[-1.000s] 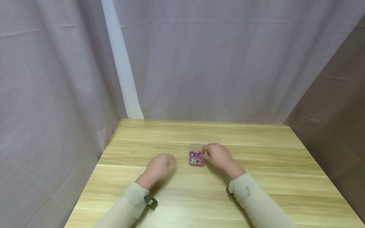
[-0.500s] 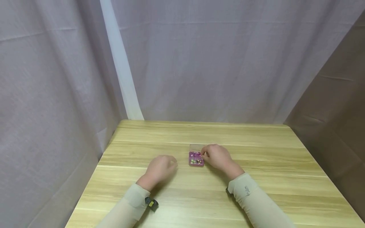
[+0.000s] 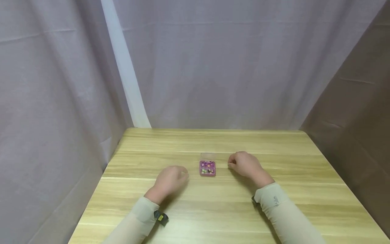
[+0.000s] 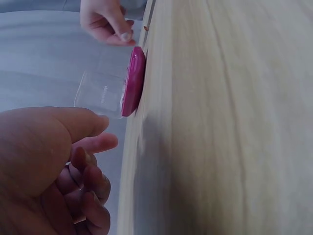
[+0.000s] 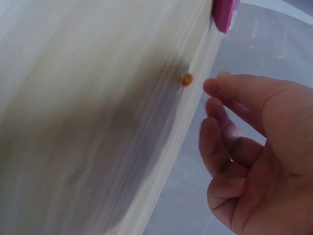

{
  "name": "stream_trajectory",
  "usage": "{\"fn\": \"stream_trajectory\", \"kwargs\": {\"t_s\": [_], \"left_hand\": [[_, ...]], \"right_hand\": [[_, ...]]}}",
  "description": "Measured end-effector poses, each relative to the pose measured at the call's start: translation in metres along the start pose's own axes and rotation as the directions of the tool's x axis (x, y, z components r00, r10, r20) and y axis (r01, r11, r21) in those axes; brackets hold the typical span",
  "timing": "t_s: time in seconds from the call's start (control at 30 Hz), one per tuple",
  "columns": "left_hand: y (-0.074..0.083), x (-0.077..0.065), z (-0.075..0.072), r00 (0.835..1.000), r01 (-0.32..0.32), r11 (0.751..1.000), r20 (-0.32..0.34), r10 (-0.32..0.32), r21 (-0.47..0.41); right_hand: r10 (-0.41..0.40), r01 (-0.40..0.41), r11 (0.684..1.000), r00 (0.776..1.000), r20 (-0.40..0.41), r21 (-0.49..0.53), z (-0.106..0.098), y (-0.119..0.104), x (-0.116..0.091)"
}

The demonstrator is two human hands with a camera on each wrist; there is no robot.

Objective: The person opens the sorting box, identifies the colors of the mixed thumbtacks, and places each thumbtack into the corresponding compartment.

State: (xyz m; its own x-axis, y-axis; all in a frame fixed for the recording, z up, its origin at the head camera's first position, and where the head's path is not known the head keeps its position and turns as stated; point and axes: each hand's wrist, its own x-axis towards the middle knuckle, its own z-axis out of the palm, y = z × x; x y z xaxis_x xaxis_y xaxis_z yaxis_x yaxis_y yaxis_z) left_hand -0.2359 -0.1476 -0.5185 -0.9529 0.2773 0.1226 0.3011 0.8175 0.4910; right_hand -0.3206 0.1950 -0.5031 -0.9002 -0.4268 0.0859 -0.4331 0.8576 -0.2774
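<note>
A small pink-purple box [image 3: 207, 170] with compartments lies on the table, its clear lid [image 3: 208, 156] swung back. Several small coloured pieces [image 3: 209, 171] sit inside; their kind is too small to tell. My right hand [image 3: 245, 165] hovers right of the box, thumb and forefinger close together, with nothing seen between them. A tiny orange bead-like piece [image 5: 186, 79] lies on the table just off those fingertips in the right wrist view. To the box's left, my left hand [image 3: 170, 179] hangs with loosely curled fingers, apart from the box and holding nothing visible.
The wood-grain table [image 3: 195, 210] extends around the box on all sides. Grey curtains [image 3: 213, 67] hang behind its far edge and on both sides. A dark strapped device [image 3: 161, 218] sits on the left sleeve.
My right hand has moved right, off the box, and uncovered its right compartments, where an orange piece now shows. The left hand has stayed nearly still.
</note>
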Motion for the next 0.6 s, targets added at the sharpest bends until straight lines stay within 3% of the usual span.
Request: {"fn": "stream_trajectory", "kwargs": {"t_s": [0.37, 0.6], "left_hand": [[0.0013, 0.0049, 0.0032, 1.000, -0.005, 1.000, 0.003, 0.005, -0.012], [0.0015, 0.0075, 0.0049, 1.000, 0.011, 1.000, 0.004, -0.011, -0.026]], "right_hand": [[0.069, -0.073, 0.997, 0.994, 0.088, 0.034, -0.0017, 0.0049, -0.0097], [0.066, -0.069, 0.997, 0.993, 0.098, 0.028, -0.0018, 0.0016, -0.0082]]}}
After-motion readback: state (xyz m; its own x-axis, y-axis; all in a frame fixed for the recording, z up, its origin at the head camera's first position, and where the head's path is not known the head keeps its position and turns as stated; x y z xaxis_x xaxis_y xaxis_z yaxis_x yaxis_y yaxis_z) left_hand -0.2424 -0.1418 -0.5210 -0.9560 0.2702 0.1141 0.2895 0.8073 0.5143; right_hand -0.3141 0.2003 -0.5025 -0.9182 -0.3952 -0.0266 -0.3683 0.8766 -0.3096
